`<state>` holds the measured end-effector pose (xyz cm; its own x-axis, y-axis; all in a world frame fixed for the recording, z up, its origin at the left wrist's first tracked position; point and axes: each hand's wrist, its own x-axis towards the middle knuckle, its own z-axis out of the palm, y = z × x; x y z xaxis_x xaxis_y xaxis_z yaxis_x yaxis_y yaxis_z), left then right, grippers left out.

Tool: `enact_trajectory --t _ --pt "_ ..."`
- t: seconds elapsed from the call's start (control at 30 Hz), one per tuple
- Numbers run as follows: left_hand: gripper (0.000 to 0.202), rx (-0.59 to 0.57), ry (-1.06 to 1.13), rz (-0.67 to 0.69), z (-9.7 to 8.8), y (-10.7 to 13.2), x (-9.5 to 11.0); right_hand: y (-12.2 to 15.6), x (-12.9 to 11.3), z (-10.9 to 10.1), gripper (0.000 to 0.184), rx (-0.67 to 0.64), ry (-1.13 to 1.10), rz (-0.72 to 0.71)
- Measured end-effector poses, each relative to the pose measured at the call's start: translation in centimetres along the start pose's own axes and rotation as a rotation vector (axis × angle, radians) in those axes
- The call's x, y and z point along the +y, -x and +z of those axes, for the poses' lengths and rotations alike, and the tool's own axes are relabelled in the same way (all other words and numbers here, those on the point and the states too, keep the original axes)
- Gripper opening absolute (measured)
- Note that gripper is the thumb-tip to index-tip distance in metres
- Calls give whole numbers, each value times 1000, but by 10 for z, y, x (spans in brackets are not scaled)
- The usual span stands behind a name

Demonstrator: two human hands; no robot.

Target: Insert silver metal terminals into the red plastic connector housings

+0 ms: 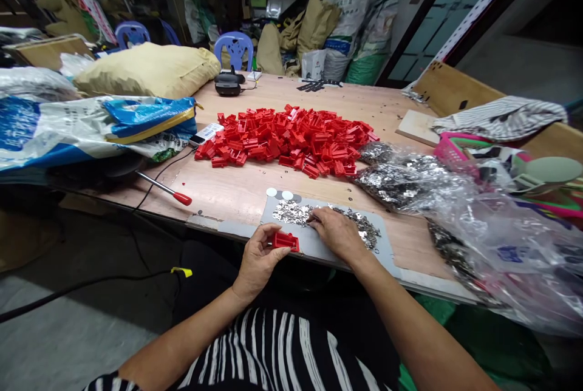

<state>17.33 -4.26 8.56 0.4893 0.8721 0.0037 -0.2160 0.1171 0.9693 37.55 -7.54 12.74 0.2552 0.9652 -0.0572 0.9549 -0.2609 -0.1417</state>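
Between thumb and fingers my left hand (pixel 260 259) grips a red plastic housing (pixel 285 241), a small open box shape, just over the table's front edge. My right hand (pixel 337 232) reaches onto a grey mat (pixel 386 251), its fingertips bent down at a spread of small shiny metal pieces (pixel 291 213). Whether a piece is pinched there is hidden. More small metal parts (pixel 370 233), darker in tone, lie on the mat to the right of that hand. Beyond the mat rises a large heap of red plastic housings (pixel 291 139).
Clear plastic bags of metal parts (pixel 401 178) crowd the right side, beside a pink basket (pixel 455 151). At left lie a blue-white sack (pixel 91 130) and a lever with a red grip (pixel 182 198). A black device (pixel 228 83) sits behind the heap.
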Motion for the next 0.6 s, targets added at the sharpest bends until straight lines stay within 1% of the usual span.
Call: enact_trajectory --t 0.1,0.27,0.47,0.6 --pt "36 4 6 -4 -1 0 1 -2 0 -1 9 -1 -21 10" --pt "31 -14 60 -27 2 -2 4 -2 8 2 7 19 -112 5" --pt "30 -29 98 -38 3 -3 3 1 12 2 11 36 -262 -53" --pt "34 -43 155 -83 3 -3 0 2 14 5 12 65 -297 -31"
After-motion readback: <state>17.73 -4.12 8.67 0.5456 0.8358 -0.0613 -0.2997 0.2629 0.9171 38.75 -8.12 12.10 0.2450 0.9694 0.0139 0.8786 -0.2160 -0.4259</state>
